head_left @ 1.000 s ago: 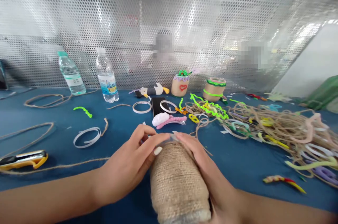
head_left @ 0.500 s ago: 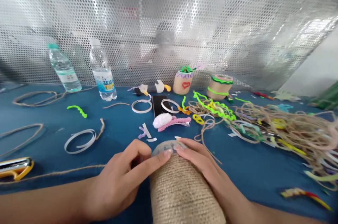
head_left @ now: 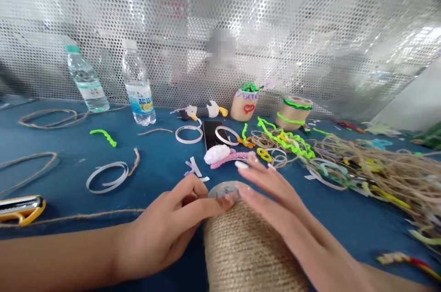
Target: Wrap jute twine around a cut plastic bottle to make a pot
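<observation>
A bottle-like cylinder wound in jute twine (head_left: 251, 246) stands out from the bottom of the view, its bare clear plastic end (head_left: 225, 187) pointing away from me. My left hand (head_left: 168, 223) grips that end from the left, fingers curled and thumb pressed on the rim where the twine stops. On the other side, my right hand (head_left: 289, 209) has its fingers stretched out and lifted, with one digit still near or touching the plastic end. The undersides of the cylinder and the left fingertips are hidden.
Beyond the cylinder lie a white and pink fuzzy hair clip (head_left: 223, 156), a phone (head_left: 212, 132) and tape rolls (head_left: 189, 134). A tangled twine pile (head_left: 389, 168) spreads at right. Two water bottles (head_left: 140, 94) stand at back left; a yellow cutter (head_left: 22, 209) lies at left.
My right hand has lifted its fingers off the cylinder and spread them. My left hand keeps its grip. The whole view has shifted slightly.
</observation>
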Tool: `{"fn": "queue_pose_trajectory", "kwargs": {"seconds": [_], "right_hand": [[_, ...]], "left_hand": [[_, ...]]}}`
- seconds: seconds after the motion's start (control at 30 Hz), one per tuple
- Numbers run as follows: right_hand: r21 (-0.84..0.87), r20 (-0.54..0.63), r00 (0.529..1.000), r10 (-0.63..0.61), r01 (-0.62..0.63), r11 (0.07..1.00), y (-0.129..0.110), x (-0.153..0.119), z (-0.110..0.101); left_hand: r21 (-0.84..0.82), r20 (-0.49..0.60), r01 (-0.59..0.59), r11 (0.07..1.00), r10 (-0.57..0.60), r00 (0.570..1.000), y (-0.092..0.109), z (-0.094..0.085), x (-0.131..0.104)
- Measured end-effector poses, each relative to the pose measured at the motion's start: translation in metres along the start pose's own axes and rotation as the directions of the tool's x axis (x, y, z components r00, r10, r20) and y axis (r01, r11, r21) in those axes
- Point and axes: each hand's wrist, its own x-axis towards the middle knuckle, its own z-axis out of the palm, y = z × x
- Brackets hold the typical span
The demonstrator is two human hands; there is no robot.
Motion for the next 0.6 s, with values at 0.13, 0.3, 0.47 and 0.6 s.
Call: {"fn": "queue_pose_trajectory", "kwargs": {"seconds": [0.13, 0.3, 0.47, 0.6], "right_hand": [[0.038, -0.054, 0.997, -0.063, 0.065, 0.997, -0.009, -0.002, 0.005], [0.032, -0.111, 0.990, -0.083, 0.087, 0.996, -0.005, -0.004, 0.009], [-0.011, -0.240, 0.949, -0.204, 0.207, 0.978, 0.007, -0.006, 0.016], [-0.031, -0.215, 0.960, -0.180, 0.178, 0.984, 0.003, -0.008, 0.011]], "left_hand": [[-0.024, 0.001, -0.017, 1.000, 0.017, 1.000, 0.002, 0.000, 0.004], [-0.016, -0.008, -0.058, 0.998, 0.058, 0.998, 0.000, 0.000, 0.006], [0.014, 0.043, -0.076, 0.997, 0.076, 0.996, -0.001, -0.001, 0.004], [0.081, 0.051, -0.104, 0.991, 0.100, 0.994, 0.002, -0.002, 0.002]]}}
